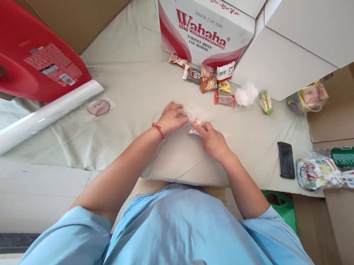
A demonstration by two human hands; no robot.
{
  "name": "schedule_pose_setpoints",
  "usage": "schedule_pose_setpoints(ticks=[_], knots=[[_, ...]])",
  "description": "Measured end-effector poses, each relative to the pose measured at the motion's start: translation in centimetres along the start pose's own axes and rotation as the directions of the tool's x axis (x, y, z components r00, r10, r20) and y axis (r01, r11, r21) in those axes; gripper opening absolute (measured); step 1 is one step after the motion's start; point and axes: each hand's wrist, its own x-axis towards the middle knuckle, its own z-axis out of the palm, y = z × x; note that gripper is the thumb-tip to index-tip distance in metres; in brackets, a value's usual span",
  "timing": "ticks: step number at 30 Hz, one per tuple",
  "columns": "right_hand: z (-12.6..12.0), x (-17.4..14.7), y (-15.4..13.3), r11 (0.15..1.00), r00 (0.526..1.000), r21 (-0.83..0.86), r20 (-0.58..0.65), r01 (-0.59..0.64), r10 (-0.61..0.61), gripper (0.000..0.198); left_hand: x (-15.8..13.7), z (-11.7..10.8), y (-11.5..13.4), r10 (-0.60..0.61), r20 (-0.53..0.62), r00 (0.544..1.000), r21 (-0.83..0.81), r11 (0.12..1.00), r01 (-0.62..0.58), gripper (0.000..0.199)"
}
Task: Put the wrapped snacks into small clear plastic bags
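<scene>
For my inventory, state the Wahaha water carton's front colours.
Wahaha water carton: white front, red curves at both lower corners, red logo; clearest in the head view.

Passage lay open over the bench [132, 77] between the left hand [173, 118] and the round disc [98, 107], and again between the right hand [212, 141] and the phone [286, 160]; snack packets [208, 85] and the Wahaha carton [202, 31] blocked the far middle; the white roll [41, 117] and red jug [23, 29] closed off the left.

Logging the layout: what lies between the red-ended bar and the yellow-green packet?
A crumpled whitish clump lies between the red-ended bar and the yellow-green packet in the head view.
</scene>
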Motion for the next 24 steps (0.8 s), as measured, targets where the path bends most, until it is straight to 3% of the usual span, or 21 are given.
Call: schedule_pose_setpoints(ticks=[2, 5, 8, 10, 14, 16, 19, 24], knots=[[0.0, -0.2, -0.1, 1.0, 1.0, 0.003, -0.001, -0.012, 0.012, 0.065, -0.5, -0.6, 0.6, -0.096, 0.116, 0.989, -0.216, 0.969, 0.12, 0.009], [-0.3, -0.3, -0.8, 1.0, 1.0, 0.004, 0.019, -0.02, 0.02, 0.067, -2.5, -1.3, 1.4, -0.338, 0.167, 0.926, -0.492, 0.785, 0.375, 0.017], [-1.0, -0.3, -1.8, 1.0, 0.998, -0.001, 0.055, -0.021, 0.021, 0.062, -4.2, -1.1, 2.3, -0.443, 0.124, 0.888, -0.622, 0.662, 0.417, 0.026], [-1.5, -0.2, -2.5, 1.0, 0.997, -0.007, 0.073, -0.028, 0.029, 0.058, -4.6, -0.4, 3.1, -0.447, 0.066, 0.892, -0.621, 0.681, 0.387, 0.033], [-1.9, -0.2, -3.0, 0.999, 0.996, -0.002, 0.083, -0.034, 0.034, 0.05, -4.1, 1.7, 4.2, -0.391, -0.087, 0.916, -0.398, 0.857, 0.328, 0.064], [-1.5, -0.4, -2.5, 0.999, 0.998, 0.034, 0.061, -0.012, 0.01, 0.05, -3.8, 2.5, 3.7, -0.36, -0.127, 0.924, -0.306, 0.901, 0.309, 0.058], [-0.2, -0.9, -1.2, 0.985, 0.998, 0.159, -0.014, 0.062, -0.06, 0.058, -3.5, 2.9, 2.1, -0.399, -0.158, 0.903, -0.368, 0.872, 0.322, 0.027], [2.7, -1.7, 1.1, 0.916, 0.965, 0.351, -0.233, 0.195, -0.116, 0.058, -4.0, 2.1, 0.9, -0.525, -0.201, 0.827, -0.573, 0.748, 0.335, 0.014]])
